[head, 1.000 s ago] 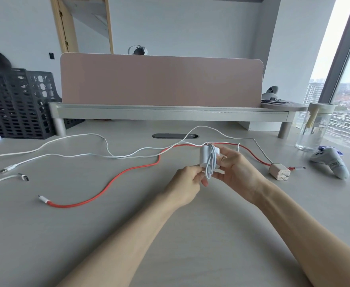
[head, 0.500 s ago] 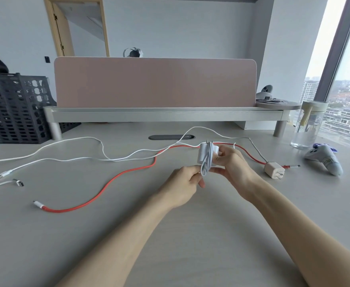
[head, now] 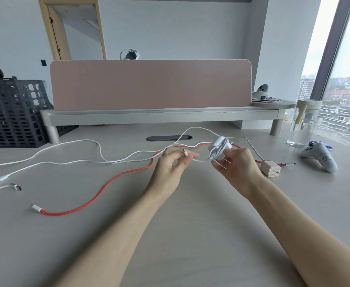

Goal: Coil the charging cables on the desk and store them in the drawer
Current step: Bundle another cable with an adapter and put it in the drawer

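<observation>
1. Gripping a white charger block with its thin cord wound round it, right hand just right of centre frame, thumb and fingers closed on the bundle, raised above the counter.
2. Pinching the free plug end of that cord between thumb and fingertips, left hand near the right one, with a short slack run of cord joining the two.
3. Lying loose on the counter: red cable curving from lower left up toward the centre and passing behind the hands; white cables trailing off toward the left edge.
4. Resting on the counter just right of the right wrist: small beige wall plug, prongs facing the viewer.
5. Standing at the right edge: game controller and clear bottle.
6. Filling the upper left: black crate, beside a pink screen at upper centre.
</observation>
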Motion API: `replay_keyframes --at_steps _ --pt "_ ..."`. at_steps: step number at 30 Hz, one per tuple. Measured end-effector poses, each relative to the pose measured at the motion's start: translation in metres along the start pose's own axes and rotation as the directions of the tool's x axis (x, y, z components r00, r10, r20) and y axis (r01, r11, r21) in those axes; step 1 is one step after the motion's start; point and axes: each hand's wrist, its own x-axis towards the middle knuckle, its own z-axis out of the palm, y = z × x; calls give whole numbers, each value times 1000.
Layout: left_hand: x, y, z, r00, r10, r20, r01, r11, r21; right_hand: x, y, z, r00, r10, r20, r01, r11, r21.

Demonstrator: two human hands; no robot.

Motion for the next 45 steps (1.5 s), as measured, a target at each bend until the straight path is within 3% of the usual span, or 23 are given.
replay_keyframes --at_steps 3,9,13,18,22,26,30,37,41,43,45 --pt "1 3 -2 1000 -16 -11 15 997 -75 -1 0 3 1000 26 10 -27 996 81" --pt "0 5 3 995 -10 -102 12 1000 14 -5 6 11 997 -11 75 7 998 56" --pt "-2 2 1 992 101 -76 -79 965 249 -3 6 11 998 -11 65 8 999 44" --pt "-1 -10 3 971 236 37 -221 832 509 -5 9 11 995 -27 93 29 999 -24" --pt "-1 -9 3 954 298 27 -273 833 481 -5 10 10 992 -34 122 48 993 -107" --pt "-3 -6 5 989 139 -44 -115 930 350 -4 12 10 992 -22 125 37 992 -120" --pt "-4 0 5 993 87 -82 -60 956 288 -5 10 10 992 -13 123 31 989 -146" --pt "-7 7 12 994 109 5 -106 948 300 -11 11 13 991 -18 132 42 983 -179" --pt "-11 13 15 999 33 13 -35 973 230 -8 14 13 995 -45 88 58 987 -153" --pt "-12 10 17 993 99 61 -113 948 299 -8 15 13 997 -46 65 57 985 -165" --pt "-9 1 17 959 270 86 -280 855 437 -10 18 15 998 -42 48 49 987 -155"
